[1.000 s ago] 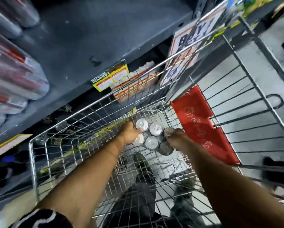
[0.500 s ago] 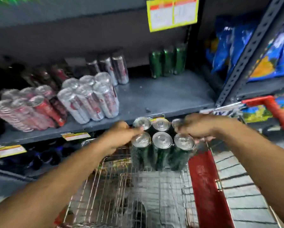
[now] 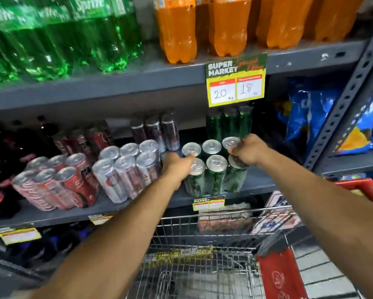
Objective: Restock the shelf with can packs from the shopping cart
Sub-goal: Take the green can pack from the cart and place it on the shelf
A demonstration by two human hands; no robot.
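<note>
Head view had both hands on the green can pack (image 3: 213, 169), a six-pack with silver tops. Left hand (image 3: 177, 165) was pressed against the pack's 9 o'clock side, fingers curled onto the near-left can's top, grasping it. Right hand (image 3: 249, 151) was clenched over the two can tops on the 3 o'clock side, knuckles up. Between them, four silver tops showed clear.

And where was the pack? It stood upright at the front edge of the grey middle shelf (image 3: 259, 184), just above a small yellow shelf tag (image 3: 208, 203). Whether its base sat fully on the shelf could not be told. Right behind it, toward 12 o'clock, stood three more green cans (image 3: 228, 124) at the back of the same shelf.

Moving out to 9 o'clock: a silver can pack (image 3: 127, 171) sat just beside the left hand, tilted in this wide view, and further along a red can pack (image 3: 58, 184). Dark cans (image 3: 155, 130) stood behind those.

Up at 12 o'clock hung a yellow price sign (image 3: 236, 79) reading 20 and 18. Above it, green bottles (image 3: 51, 37) and orange bottles (image 3: 224, 24) filled the top shelf. Blue snack bags (image 3: 311, 117) sat out at 2 o'clock.

Down at 6 o'clock, under both forearms, was the wire shopping cart (image 3: 203, 244), red flap (image 3: 278, 277) on its right side.
</note>
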